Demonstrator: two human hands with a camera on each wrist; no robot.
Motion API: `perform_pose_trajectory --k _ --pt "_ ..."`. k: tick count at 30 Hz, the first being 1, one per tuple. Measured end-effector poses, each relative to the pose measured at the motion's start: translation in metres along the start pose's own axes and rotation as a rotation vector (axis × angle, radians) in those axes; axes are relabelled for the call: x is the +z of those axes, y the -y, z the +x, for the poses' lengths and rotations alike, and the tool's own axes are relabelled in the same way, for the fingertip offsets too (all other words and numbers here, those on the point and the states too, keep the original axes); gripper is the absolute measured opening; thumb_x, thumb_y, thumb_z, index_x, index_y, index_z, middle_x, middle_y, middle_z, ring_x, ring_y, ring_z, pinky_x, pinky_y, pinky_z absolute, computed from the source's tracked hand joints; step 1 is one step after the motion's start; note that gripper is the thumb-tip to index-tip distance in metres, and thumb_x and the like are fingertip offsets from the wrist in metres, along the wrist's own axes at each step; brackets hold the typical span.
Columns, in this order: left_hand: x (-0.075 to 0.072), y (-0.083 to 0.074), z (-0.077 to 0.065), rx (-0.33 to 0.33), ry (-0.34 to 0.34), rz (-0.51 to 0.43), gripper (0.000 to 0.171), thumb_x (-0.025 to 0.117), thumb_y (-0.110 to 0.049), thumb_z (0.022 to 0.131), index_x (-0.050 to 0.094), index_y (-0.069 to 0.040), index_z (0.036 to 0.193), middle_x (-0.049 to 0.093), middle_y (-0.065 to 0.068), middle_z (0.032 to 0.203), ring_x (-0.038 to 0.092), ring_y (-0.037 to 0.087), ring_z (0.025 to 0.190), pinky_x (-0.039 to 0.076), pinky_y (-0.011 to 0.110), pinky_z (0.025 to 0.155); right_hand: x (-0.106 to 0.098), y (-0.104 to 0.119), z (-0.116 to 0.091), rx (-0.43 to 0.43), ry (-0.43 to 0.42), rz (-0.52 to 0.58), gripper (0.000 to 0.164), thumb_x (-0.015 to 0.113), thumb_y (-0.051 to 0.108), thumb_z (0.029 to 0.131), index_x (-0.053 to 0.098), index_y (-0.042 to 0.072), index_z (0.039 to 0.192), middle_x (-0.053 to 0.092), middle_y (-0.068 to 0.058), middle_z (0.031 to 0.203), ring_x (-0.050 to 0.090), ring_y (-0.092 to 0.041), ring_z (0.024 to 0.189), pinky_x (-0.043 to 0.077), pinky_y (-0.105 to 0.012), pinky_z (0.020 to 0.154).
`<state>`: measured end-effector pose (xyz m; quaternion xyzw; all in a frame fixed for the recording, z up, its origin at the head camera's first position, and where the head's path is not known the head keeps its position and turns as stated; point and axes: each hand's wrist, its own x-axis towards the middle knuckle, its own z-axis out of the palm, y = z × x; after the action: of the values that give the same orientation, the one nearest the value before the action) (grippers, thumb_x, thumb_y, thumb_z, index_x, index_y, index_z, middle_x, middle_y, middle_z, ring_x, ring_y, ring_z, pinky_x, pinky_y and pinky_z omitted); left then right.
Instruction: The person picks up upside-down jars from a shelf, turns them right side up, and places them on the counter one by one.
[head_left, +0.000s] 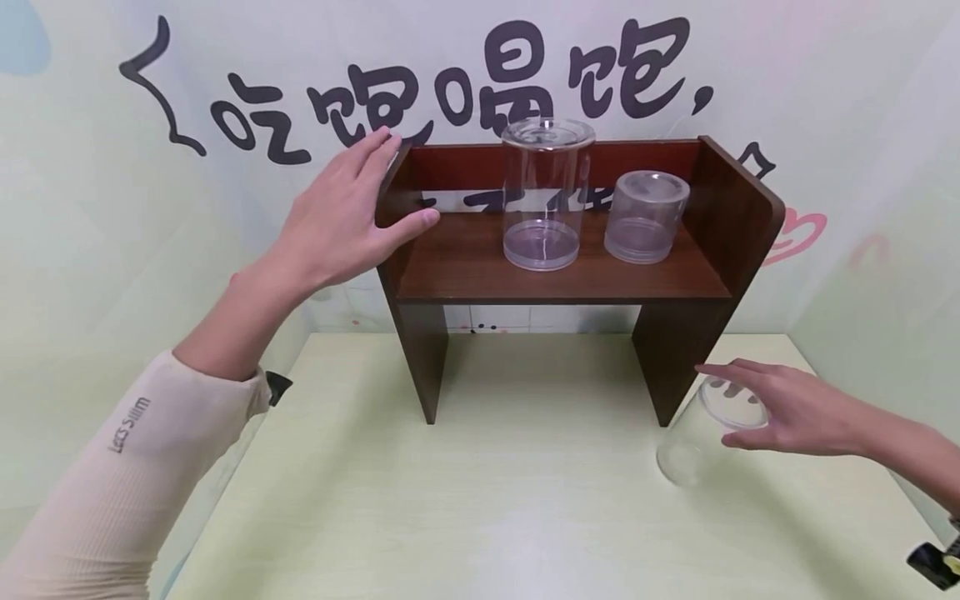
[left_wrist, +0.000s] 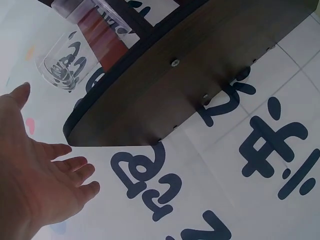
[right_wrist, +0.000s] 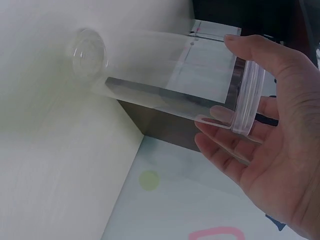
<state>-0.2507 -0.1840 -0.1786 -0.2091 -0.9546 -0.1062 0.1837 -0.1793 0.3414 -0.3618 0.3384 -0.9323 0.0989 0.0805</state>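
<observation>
My right hand (head_left: 806, 412) is at the upper end of a tall clear jar (head_left: 684, 454), at the right of the table near the shelf's right leg. In the right wrist view, its thumb and fingers curve round the jar (right_wrist: 150, 75) by the thick clear lid (right_wrist: 251, 95); some fingers show through the wall. My left hand (head_left: 341, 208) is raised at the top left corner of a dark brown wooden shelf (head_left: 480, 279), fingers extended and thumb spread. The left wrist view shows this hand (left_wrist: 50, 185) holding nothing, fingertips close by the side panel's rounded corner.
On the shelf board stand a tall clear jar (head_left: 543, 200) and, to its right, a shorter clear jar (head_left: 647, 218). The shelf stands on a pale table (head_left: 480, 500) before a white wall sheet (head_left: 262, 42) with large dark lettering.
</observation>
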Motion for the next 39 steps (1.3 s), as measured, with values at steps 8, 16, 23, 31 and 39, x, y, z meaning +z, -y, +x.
perform_pose_trajectory --k 8,16,23,31,39 --pt "0.001 0.005 0.011 -0.030 0.099 0.056 0.101 0.049 -0.073 0.099 0.015 -0.011 0.171 0.011 0.009 0.178 0.019 0.038 0.162 0.030 0.066 0.123 0.005 -0.005 -0.003 0.003 0.014 0.034 0.086 0.097 0.040 0.073 0.062 0.009 0.144 0.068 0.010 0.111 0.068 -0.009 0.092 0.057 -0.030 0.072" --pt "0.005 0.009 0.018 -0.054 0.192 0.077 0.103 0.047 -0.073 0.100 0.008 -0.009 0.171 0.007 0.012 0.178 0.011 0.037 0.163 0.023 0.064 0.127 0.009 -0.008 -0.003 -0.004 0.017 0.096 0.087 0.098 0.036 0.073 0.060 0.008 0.145 0.068 0.006 0.115 0.066 -0.005 0.093 0.057 -0.028 0.070" --pt "0.007 0.010 0.019 -0.054 0.196 0.085 0.104 0.047 -0.073 0.100 0.009 -0.008 0.171 0.009 0.012 0.178 0.011 0.037 0.163 0.022 0.063 0.128 0.010 -0.007 -0.002 -0.018 0.018 0.056 0.092 0.099 0.039 0.072 0.058 0.007 0.148 0.069 0.004 0.121 0.068 -0.010 0.096 0.058 -0.032 0.074" --pt "0.011 0.008 0.022 -0.077 0.189 0.055 0.101 0.049 -0.070 0.100 0.010 -0.009 0.171 0.010 0.011 0.178 0.015 0.037 0.163 0.027 0.065 0.125 0.003 -0.002 -0.002 -0.026 -0.034 -0.076 0.103 0.100 0.049 0.064 0.057 0.010 0.149 0.068 -0.006 0.129 0.071 -0.030 0.108 0.062 -0.048 0.077" --pt "0.014 0.008 0.023 -0.076 0.202 0.045 0.103 0.050 -0.071 0.099 0.009 -0.010 0.171 0.008 0.008 0.179 0.015 0.039 0.163 0.028 0.067 0.124 -0.018 0.014 -0.004 -0.072 -0.124 -0.224 0.099 0.097 0.054 0.064 0.059 0.010 0.145 0.067 -0.008 0.129 0.069 -0.033 0.109 0.061 -0.051 0.068"
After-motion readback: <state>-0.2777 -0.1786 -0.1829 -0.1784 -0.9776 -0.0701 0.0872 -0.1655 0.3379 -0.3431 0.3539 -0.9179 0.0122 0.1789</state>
